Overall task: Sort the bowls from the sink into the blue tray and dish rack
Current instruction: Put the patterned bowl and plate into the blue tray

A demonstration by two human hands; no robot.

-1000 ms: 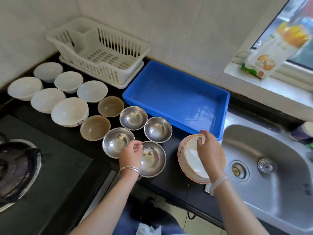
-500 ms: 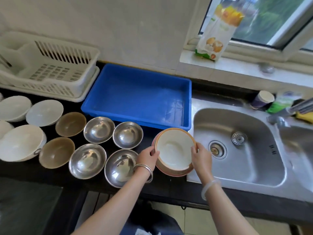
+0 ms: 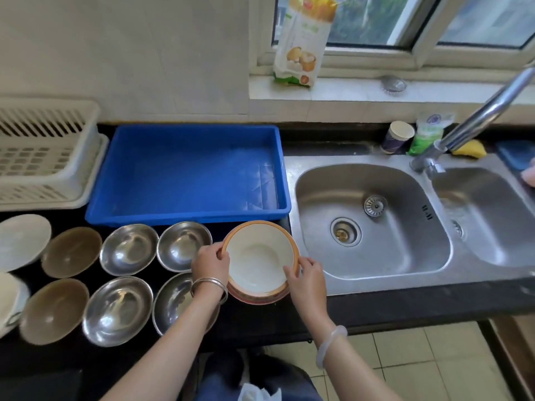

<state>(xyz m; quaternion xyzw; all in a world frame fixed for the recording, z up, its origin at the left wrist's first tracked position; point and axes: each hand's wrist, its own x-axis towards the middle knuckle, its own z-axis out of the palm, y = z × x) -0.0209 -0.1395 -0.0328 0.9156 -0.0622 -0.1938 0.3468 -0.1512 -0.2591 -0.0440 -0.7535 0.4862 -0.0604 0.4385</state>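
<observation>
Now your left hand (image 3: 210,260) and right hand (image 3: 307,274) grip the bowl (image 3: 258,260) rim, hiding the stack (image 3: 262,297) beneath.

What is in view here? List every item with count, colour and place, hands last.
Orange-rimmed white ceramic bowls: a stack, count unclear, on the counter by the sink.
Round steel bowls: four, silver, left of the stack.
Brown round bowls: two, further left.
White bowls: at least two, left edge.
Blue plastic tray: one, behind the bowls.
White plastic dish rack: one, far left.
Steel double sink: one, right.
Steel faucet: one.
Food packet: one, windowsill.
Left hand, right hand: fingers on the top bowl's rim.
</observation>
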